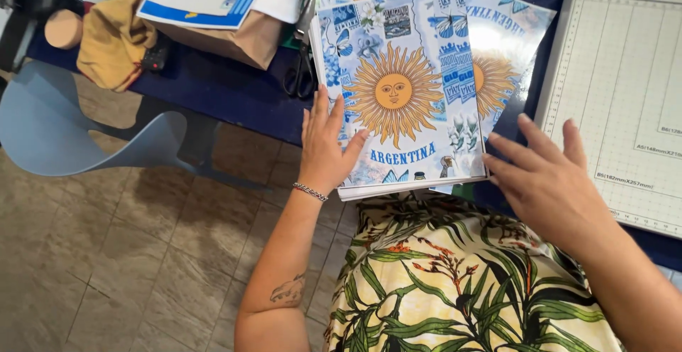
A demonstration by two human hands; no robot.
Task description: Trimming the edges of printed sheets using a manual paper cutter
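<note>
A dark blue counter (234, 89) fills the upper view, seen from above by a seated person in a leaf-print garment. At the right lies a white paper trimmer (625, 89) with a printed grid, its far edge cut off by the frame. In the middle, overhanging the counter's near edge, sits a stack of printed sheets (401, 82) showing a golden sun on blue and white; 1 more glossy sun sheet (501, 53) fans out to the right beneath it. The left hand (325, 149) presses flat on the stack's lower left corner, fingers spread, gripping nothing. The right hand (547, 181) hovers open just beside the stack's right edge, grip wide and empty. Black scissors (302, 68) lie just left of the stack, near a brown paper bag (234, 39) under more papers. A grey chair (78, 132) stands on the tiled floor. Because the stack overhangs, a nudge could likely slide sheets off onto the lap or skew them. The stack's sheet count and the scissor blades are hard to make out.
</note>
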